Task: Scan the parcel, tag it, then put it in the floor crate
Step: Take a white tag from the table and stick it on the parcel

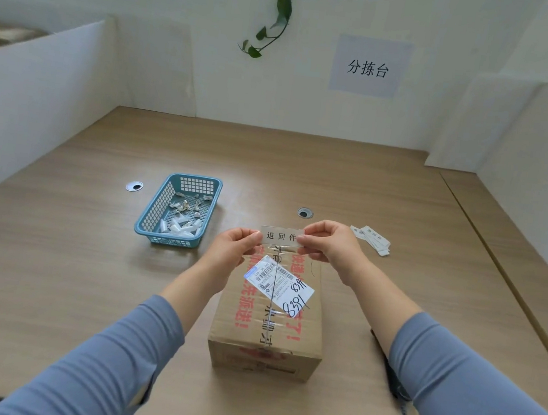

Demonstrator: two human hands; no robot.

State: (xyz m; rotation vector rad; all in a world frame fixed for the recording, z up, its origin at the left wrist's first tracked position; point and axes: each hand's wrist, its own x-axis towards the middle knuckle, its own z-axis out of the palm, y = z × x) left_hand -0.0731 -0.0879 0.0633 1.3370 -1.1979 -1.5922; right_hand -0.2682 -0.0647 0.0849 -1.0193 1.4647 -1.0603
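Observation:
A brown cardboard parcel (pixel 267 330) with red print, clear tape and a white shipping label (pixel 279 282) lies on the wooden table (pixel 371 191) in front of me. Above its far end I hold a small white tag (pixel 281 235) with black characters. My left hand (pixel 235 247) pinches the tag's left end and my right hand (pixel 328 243) pinches its right end. A dark scanner (pixel 395 384) with a cable lies on the table under my right forearm, mostly hidden. No floor crate is in view.
A blue plastic basket (pixel 150 216) holding several paper scraps stands left of the parcel. A small pile of white tags (pixel 372 240) lies to the right of my right hand. Two cable grommets (pixel 304 213) sit in the tabletop. White partitions enclose the table on three sides.

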